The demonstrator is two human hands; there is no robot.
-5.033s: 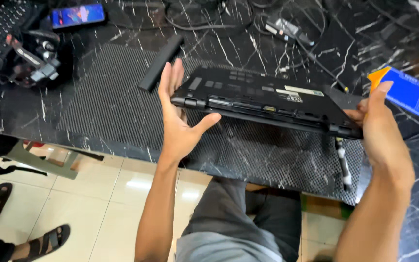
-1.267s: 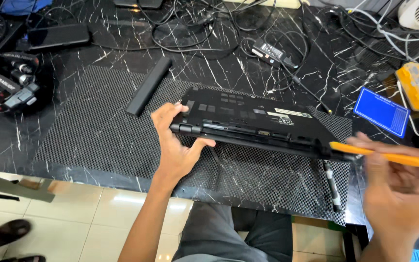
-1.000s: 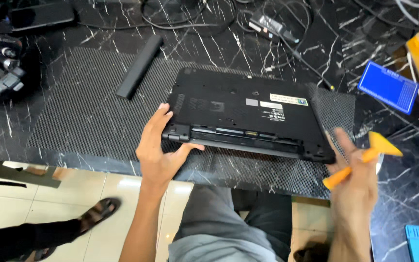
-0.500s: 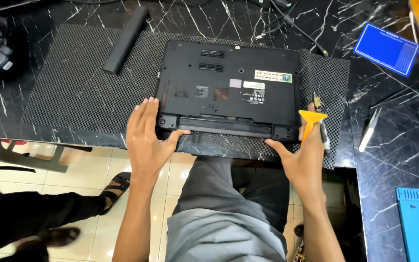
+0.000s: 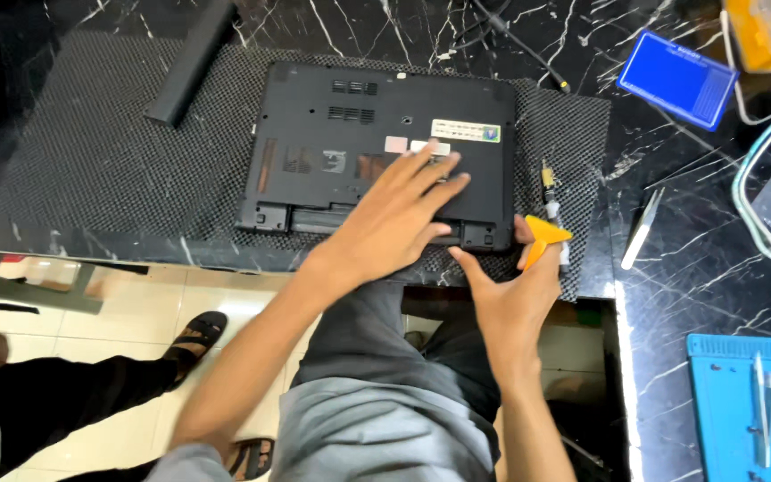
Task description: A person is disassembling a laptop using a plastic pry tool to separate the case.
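Left hand presses laptop; right hand apparently pinches orange pick.

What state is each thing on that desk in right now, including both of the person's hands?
Laptop: shut, lying bottom up on the mesh mat.
Left hand: flat, pressing the laptop's underside.
Right hand: holding an orange pry tool at the laptop's corner.
Black battery bar: lying apart on the mat.
Tweezers: lying unused.

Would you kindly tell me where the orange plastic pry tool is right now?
In the head view, the orange plastic pry tool sits in the right hand, at the near right corner of the upturned black laptop.
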